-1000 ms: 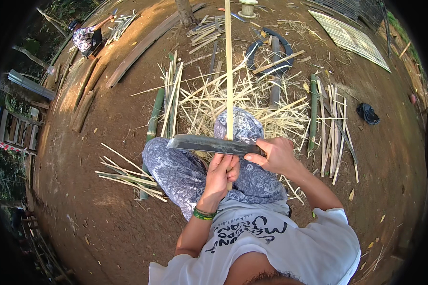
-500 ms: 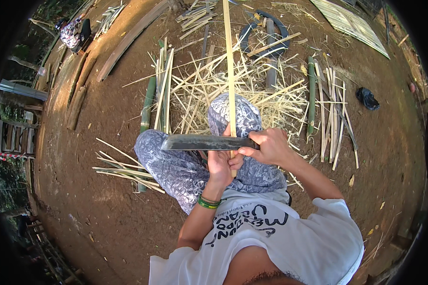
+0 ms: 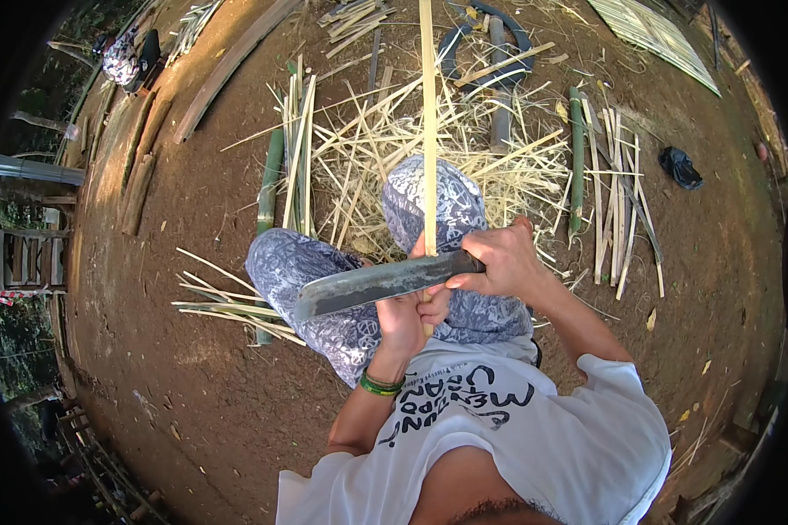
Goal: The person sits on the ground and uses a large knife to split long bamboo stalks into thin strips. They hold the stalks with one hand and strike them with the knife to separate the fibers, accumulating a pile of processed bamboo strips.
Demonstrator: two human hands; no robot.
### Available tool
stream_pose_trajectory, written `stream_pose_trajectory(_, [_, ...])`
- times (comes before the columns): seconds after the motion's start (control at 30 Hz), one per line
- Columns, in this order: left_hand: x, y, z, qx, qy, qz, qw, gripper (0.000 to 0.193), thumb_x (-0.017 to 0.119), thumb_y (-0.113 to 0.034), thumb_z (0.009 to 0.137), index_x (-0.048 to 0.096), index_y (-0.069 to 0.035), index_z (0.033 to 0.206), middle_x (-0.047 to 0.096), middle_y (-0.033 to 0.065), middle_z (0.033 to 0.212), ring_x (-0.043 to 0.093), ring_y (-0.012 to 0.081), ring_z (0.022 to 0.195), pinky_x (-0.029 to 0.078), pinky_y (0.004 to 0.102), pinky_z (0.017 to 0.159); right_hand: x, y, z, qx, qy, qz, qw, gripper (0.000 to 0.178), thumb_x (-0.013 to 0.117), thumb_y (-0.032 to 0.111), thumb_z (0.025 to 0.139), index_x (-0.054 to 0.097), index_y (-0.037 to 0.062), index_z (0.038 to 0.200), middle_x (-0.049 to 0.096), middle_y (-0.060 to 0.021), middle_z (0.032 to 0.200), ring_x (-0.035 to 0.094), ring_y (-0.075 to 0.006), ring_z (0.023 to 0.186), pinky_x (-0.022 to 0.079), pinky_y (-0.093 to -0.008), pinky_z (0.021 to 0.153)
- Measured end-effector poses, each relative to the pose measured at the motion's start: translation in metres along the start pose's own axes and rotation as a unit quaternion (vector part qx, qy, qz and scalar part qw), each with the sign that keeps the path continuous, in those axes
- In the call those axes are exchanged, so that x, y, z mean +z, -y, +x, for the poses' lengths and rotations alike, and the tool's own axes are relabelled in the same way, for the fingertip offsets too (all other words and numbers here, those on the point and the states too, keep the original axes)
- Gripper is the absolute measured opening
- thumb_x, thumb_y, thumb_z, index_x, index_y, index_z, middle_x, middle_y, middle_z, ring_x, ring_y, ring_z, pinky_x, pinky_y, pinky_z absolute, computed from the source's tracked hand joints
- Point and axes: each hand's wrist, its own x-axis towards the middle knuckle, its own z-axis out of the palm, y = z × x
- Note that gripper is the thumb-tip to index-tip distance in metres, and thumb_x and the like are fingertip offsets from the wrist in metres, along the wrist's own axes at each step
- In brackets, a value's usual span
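Observation:
My right hand (image 3: 505,260) grips the handle of a machete (image 3: 372,284). Its broad dark blade reaches leftward across my lap, tilted with the tip lower and nearer my body. Below the blade, my left hand (image 3: 403,320) is closed round the lower end of a long pale bamboo strip (image 3: 429,131). That strip runs away from me, over my raised knee and past the picture's top edge. The blade crosses in front of the strip and covers part of my left fingers. Whether the edge touches the strip, I cannot tell.
Thin bamboo strips and shavings (image 3: 359,166) lie heaped beyond my knees. Green bamboo pieces (image 3: 576,162) flank them, with split strips (image 3: 617,201) at right and more strips (image 3: 236,302) at left. A black tyre (image 3: 451,52) lies ahead. Another person (image 3: 124,61) is at the far left.
The machete has turned from nearly level to slanting, its tip swinging toward my body. My left hand still holds the strip in about the same place.

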Motion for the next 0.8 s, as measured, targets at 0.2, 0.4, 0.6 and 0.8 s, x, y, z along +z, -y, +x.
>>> stream_pose_trajectory(0.2, [0.011, -0.008, -0.002, 0.005, -0.015, 0.032, 0.999, 0.104, 0.022, -0.087, 0.086, 0.023, -0.013, 0.158, 0.041, -0.0026, 0.077, 0.025, 0.0046, 0.053, 0.018, 0.0193, 0.044, -0.014, -0.003, 0.011, -0.019, -0.013, -0.014, 1.0, 0.069, 0.058, 0.08, 0.076, 0.049, 0.0122, 0.064, 0.05, -0.0002, 0.053, 0.054, -0.0234, 0.045, 0.029, -0.0413, 0.049])
stream_pose_trajectory(0.4, [0.014, -0.011, -0.004, 0.012, -0.024, -0.034, 0.999, 0.116, 0.019, -0.095, 0.077, 0.027, -0.013, 0.157, 0.043, -0.001, 0.078, 0.025, 0.0057, 0.053, 0.017, 0.0198, 0.044, -0.019, -0.01, 0.021, -0.045, -0.036, -0.06, 0.997, 0.071, 0.055, 0.081, 0.078, 0.05, 0.0113, 0.064, 0.047, -0.0011, 0.051, 0.051, -0.0213, 0.043, 0.029, -0.0395, 0.048])
stream_pose_trajectory(0.6, [-0.012, -0.012, -0.035, 0.047, 0.013, 0.003, 0.999, 0.12, 0.007, -0.096, 0.074, 0.025, -0.013, 0.158, 0.041, 0.0018, 0.077, 0.026, 0.0068, 0.052, 0.019, 0.0205, 0.044, -0.083, -0.104, 0.025, 0.286, -0.196, 0.037, 0.937, 0.065, 0.049, 0.058, 0.098, 0.066, 0.0017, 0.073, 0.047, 0.0014, 0.047, 0.041, -0.0121, 0.039, 0.031, -0.0329, 0.038])
stream_pose_trajectory(0.8, [0.001, -0.02, 0.001, 0.034, 0.017, 0.01, 0.999, 0.11, 0.007, -0.093, 0.079, 0.026, -0.018, 0.158, 0.049, 0.0037, 0.082, 0.028, 0.0065, 0.053, 0.02, 0.0209, 0.045, -0.045, -0.01, 0.02, 0.087, 0.012, 0.089, 0.992, 0.057, 0.068, 0.059, 0.084, 0.057, 0.0061, 0.063, 0.05, -0.0127, 0.05, 0.054, -0.0328, 0.046, 0.042, -0.0433, 0.047])
